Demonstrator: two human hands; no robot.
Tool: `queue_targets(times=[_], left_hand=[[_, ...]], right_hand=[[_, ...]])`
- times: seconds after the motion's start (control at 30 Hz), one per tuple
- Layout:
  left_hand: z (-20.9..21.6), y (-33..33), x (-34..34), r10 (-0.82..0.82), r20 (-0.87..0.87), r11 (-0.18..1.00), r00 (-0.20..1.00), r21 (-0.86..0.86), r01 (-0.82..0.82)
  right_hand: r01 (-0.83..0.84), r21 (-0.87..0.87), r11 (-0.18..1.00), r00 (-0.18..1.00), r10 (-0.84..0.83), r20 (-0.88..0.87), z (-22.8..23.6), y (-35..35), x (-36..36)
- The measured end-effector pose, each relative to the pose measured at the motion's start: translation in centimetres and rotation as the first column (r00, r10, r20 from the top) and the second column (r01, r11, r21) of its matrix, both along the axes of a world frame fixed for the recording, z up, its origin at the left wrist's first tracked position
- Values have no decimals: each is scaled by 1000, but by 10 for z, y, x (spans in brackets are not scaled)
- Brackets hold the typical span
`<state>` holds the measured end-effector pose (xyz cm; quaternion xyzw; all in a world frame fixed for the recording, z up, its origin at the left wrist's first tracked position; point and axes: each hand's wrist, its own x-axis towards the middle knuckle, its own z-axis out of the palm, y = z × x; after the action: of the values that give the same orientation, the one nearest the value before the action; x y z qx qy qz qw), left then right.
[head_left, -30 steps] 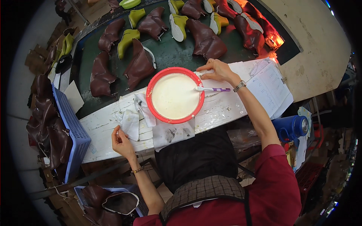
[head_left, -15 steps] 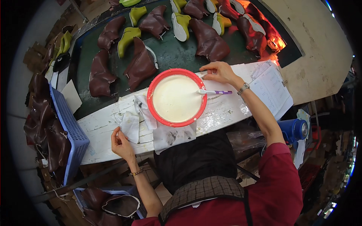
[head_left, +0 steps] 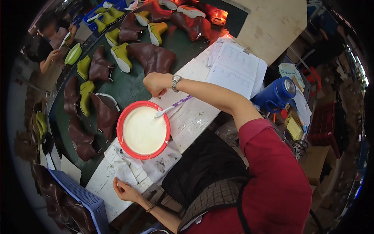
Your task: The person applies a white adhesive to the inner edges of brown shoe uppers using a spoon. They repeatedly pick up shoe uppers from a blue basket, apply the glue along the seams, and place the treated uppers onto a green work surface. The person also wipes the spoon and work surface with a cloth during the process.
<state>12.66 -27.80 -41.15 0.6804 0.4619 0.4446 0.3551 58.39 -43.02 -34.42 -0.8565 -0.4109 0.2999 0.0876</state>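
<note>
Head view: the right hand (head_left: 156,84) is bending over the near end of a large brown boot (head_left: 152,57), its fingers turning inward; whether they are gripping the boot cannot be told. The left hand (head_left: 126,191) is lying half unfolded, fingers loosely bent, just beside a white cloth (head_left: 124,171) on a white board (head_left: 194,126). Between the hands, a red bowl (head_left: 145,157) is holding a creamy white substance (head_left: 144,130), and a white-and-purple brush (head_left: 179,103) is resting across its rim. Beyond the board, the boot is lying on a dark green surface (head_left: 134,85), near yellow-green boots (head_left: 121,57). Written sheets (head_left: 233,72) are lying to the right, near a blue jug (head_left: 274,95).
</note>
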Motion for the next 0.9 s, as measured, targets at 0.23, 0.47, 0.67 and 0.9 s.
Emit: queue_targets(times=[0.23, 0.47, 0.67, 0.9], left_hand=[[0, 2, 3, -21, 6, 1000, 1000, 6, 21], [4, -4, 3, 6, 74, 998, 997, -69, -1], [0, -3, 8, -1, 54, 1000, 999, -29, 2], [8, -7, 7, 39, 38, 999, 999, -9, -39]], right_hand=[[-261, 113, 959, 913, 207, 351, -9, -3, -6], [-444, -73, 893, 803, 432, 411, -16, -1, -4], [-368, 247, 896, 918, 307, 251, -21, -35, 28], [-269, 161, 950, 962, 255, 101, 7, -20, 12]])
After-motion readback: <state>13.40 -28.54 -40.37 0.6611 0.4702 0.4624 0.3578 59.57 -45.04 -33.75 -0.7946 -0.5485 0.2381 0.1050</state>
